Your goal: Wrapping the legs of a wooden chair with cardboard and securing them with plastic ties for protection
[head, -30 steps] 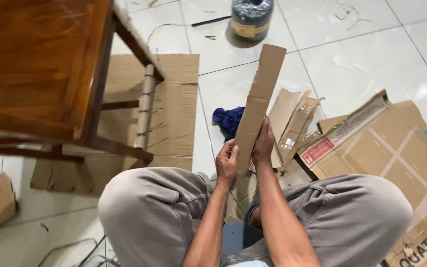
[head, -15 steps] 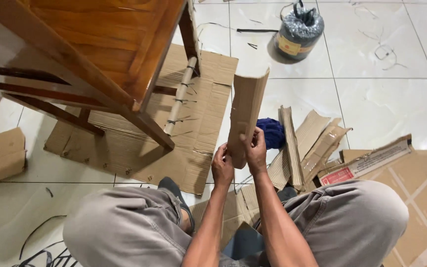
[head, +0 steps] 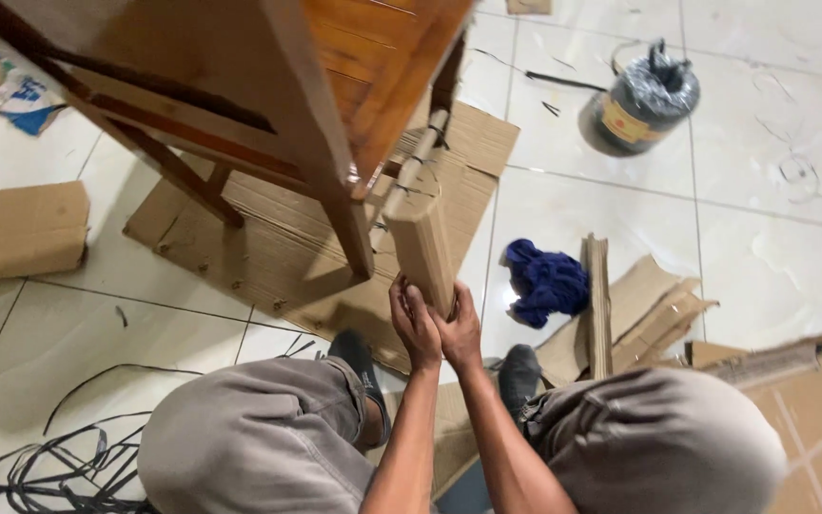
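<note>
Both my hands grip the lower end of a long folded strip of brown cardboard. My left hand holds its left side, and my right hand holds its right side, the two pressed close together. The strip points up and away from me, next to the front leg of a wooden chair. Another chair leg behind the strip is wrapped in cardboard and tied with dark bands. I squat over the floor with my knees on either side of my arms.
The wooden chair stands on a flattened cardboard sheet. A blue cloth and cardboard scraps lie to the right. A spool of dark strapping sits far right. A cardboard piece lies left; black straps bottom left.
The flat cardboard strip has been folded lengthwise and carried left toward the chair leg. My view has swung left, so the chair now fills the upper middle.
</note>
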